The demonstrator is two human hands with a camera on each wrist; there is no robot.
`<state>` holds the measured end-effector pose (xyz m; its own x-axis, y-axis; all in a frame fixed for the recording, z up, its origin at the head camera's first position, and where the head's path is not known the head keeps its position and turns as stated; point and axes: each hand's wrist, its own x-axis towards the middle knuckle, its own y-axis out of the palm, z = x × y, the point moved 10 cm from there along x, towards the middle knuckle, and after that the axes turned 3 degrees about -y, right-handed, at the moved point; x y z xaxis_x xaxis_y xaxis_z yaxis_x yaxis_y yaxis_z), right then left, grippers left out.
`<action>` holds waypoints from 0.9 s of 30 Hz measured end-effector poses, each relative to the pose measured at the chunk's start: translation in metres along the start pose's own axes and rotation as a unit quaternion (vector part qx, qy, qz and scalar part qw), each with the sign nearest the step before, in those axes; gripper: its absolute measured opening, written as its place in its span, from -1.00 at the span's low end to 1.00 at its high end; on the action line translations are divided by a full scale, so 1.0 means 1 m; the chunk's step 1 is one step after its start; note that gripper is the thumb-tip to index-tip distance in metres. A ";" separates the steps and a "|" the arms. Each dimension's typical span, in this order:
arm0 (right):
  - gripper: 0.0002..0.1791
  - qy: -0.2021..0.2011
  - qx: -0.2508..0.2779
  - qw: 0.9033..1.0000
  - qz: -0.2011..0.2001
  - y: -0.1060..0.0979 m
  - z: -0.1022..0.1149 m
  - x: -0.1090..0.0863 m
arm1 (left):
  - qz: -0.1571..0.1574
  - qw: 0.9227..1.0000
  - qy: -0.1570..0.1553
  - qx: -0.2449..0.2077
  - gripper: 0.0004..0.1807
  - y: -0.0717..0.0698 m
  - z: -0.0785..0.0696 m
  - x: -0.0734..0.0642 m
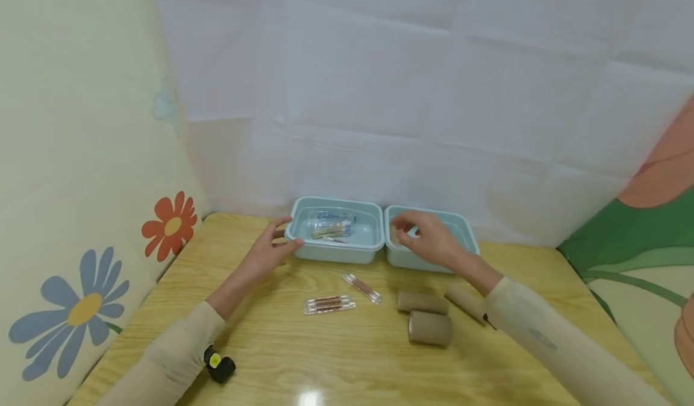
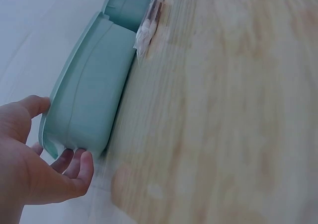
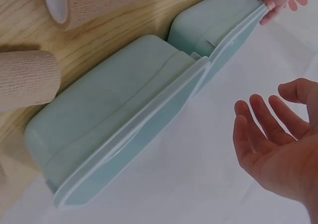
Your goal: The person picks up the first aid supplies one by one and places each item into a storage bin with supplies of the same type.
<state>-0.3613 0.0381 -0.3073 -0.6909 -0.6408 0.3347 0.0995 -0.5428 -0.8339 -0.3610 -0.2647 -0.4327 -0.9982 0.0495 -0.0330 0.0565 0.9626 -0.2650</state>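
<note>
Two pale blue plastic bins stand side by side at the back of the table. Around the left end of the left bin (image 1: 338, 252) my left hand (image 1: 264, 252) is curled, thumb at the front rim and fingers at the end wall in the left wrist view. Inside that bin lie cotton swabs (image 1: 332, 230) with pale sticks and clear blue-marked packaging (image 1: 333, 216). Above the right bin (image 1: 417, 261) hovers my right hand (image 1: 431, 237). Its fingers are loosely bent and hold nothing in the right wrist view; it hides part of that bin's inside.
In front of the left bin are two clear packs of brown-stick swabs, one flat pack (image 1: 329, 304) and one slanted pack (image 1: 362, 288). Three tan textured rolls, including a thick roll (image 1: 431, 329), lie before the right bin. A white cloth (image 1: 368, 93) hangs behind.
</note>
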 end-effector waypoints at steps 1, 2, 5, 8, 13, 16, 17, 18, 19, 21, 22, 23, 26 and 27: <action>-0.74 0.000 -0.003 1.000 0.000 -0.002 0.000 -0.003 | -0.001 1.000 -0.001 0.000 -0.10 0.000 0.000 0.000; -0.74 -0.002 -0.006 1.000 0.000 -0.004 0.000 -0.005 | -0.002 1.000 -0.001 0.001 -0.10 -0.001 0.000 -0.001; -0.74 -0.006 -0.017 1.000 0.000 -0.010 0.001 -0.013 | -0.005 1.000 -0.001 0.001 -0.10 -0.002 -0.001 -0.001; -0.75 -0.010 -0.030 0.999 0.006 -0.013 0.000 -0.022 | -0.002 1.000 0.002 0.000 -0.10 -0.001 -0.001 0.000; -0.76 -0.011 -0.040 0.999 0.017 -0.015 -0.003 -0.037 | 0.003 1.000 0.001 -0.004 -0.07 0.001 0.001 0.002; -0.76 -0.011 -0.040 0.999 0.022 -0.013 -0.004 -0.043 | 0.001 1.000 0.001 -0.004 -0.08 0.001 0.001 0.003; -0.76 -0.010 -0.038 0.999 0.024 -0.012 -0.004 -0.045 | 0.000 1.000 0.002 -0.003 -0.08 0.001 0.001 0.003; -0.76 -0.009 -0.036 0.999 0.026 -0.011 -0.004 -0.047 | -0.001 1.000 0.001 -0.001 -0.08 0.001 0.001 0.003; -0.75 -0.006 -0.036 0.999 0.030 -0.009 -0.004 -0.049 | -0.002 1.000 0.001 -0.002 -0.09 0.001 0.001 0.003; -0.74 -0.001 -0.037 0.999 0.039 -0.005 -0.005 -0.053 | -0.003 1.000 0.000 -0.001 -0.09 0.001 0.001 0.003; -0.74 0.002 -0.036 0.998 0.045 -0.003 -0.005 -0.055 | -0.003 1.000 0.000 -0.001 -0.10 0.001 0.001 0.003; -0.73 0.004 -0.036 0.998 0.051 0.000 -0.006 -0.057 | -0.003 1.000 0.000 0.000 -0.09 0.001 0.001 0.004; -0.72 0.006 -0.029 0.997 0.067 0.008 -0.006 -0.063 | -0.007 1.000 -0.002 -0.001 -0.08 0.000 0.002 0.004; -0.72 0.009 -0.023 0.997 0.071 0.011 -0.006 -0.064 | -0.008 1.000 -0.003 0.000 -0.06 0.000 0.002 0.004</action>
<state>-0.3204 0.0768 -0.3406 -0.6853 -0.6989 0.2049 0.1643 -0.4224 -0.8914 -0.3646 -0.2645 -0.4348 -0.9989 0.0335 -0.0339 0.0413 0.9633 -0.2652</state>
